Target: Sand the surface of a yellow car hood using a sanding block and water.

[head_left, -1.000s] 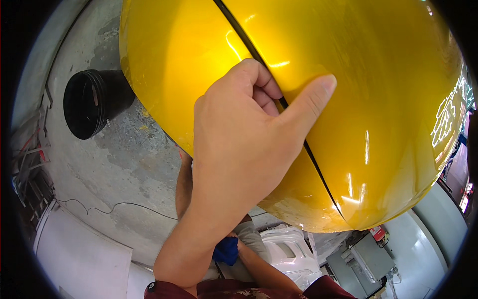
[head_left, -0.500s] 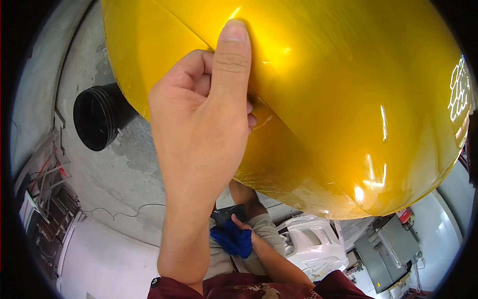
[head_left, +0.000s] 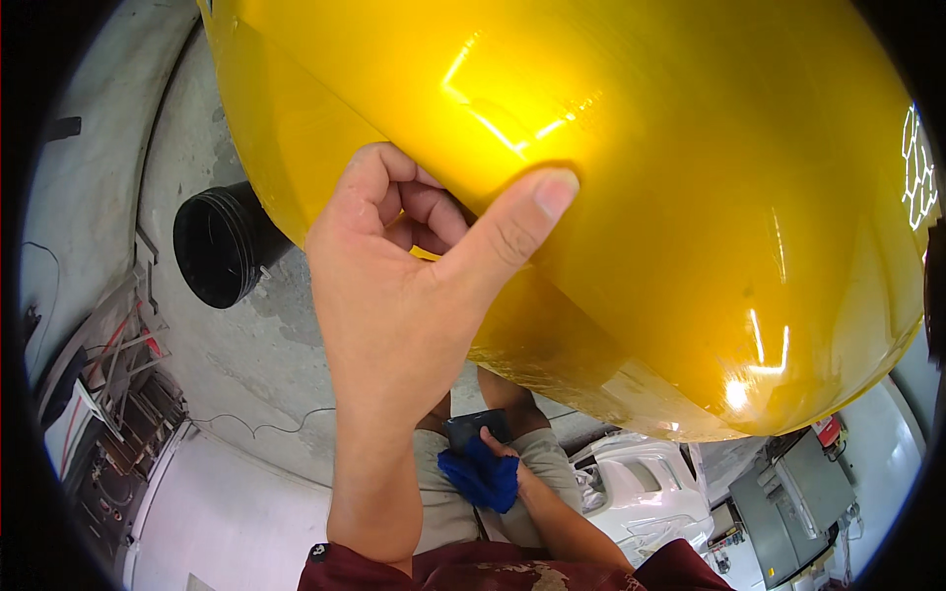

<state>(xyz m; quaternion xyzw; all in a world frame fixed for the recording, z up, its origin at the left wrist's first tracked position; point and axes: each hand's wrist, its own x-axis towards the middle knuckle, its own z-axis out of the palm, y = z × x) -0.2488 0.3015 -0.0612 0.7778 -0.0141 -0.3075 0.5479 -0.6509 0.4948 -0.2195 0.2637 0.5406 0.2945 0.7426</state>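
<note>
A glossy yellow curved panel (head_left: 709, 187) takes up the upper right half, with a thin seam running diagonally across it. My left hand (head_left: 389, 295) is on that seam: its fingers curl at the edge and its thumb lies on the surface to the right. A small yellow edge shows under the fingers; their tips are partly hidden. Down by my shorts, my right hand (head_left: 501, 451) grips a crumpled blue cloth (head_left: 473, 473) and a dark flat pad (head_left: 470, 430).
A black bucket (head_left: 207, 246) stands on the concrete floor, a cable (head_left: 256, 428) lying below it. Metal scrap and frames (head_left: 103, 394) line the left wall. A white moulded part (head_left: 641, 492) and a grey metal machine (head_left: 788, 507) are at lower right.
My left hand has shifted left along the seam, its thumb swinging up, then back down to the right. The dark gap now looks like a thin line. My right hand and cloth show more clearly.
</note>
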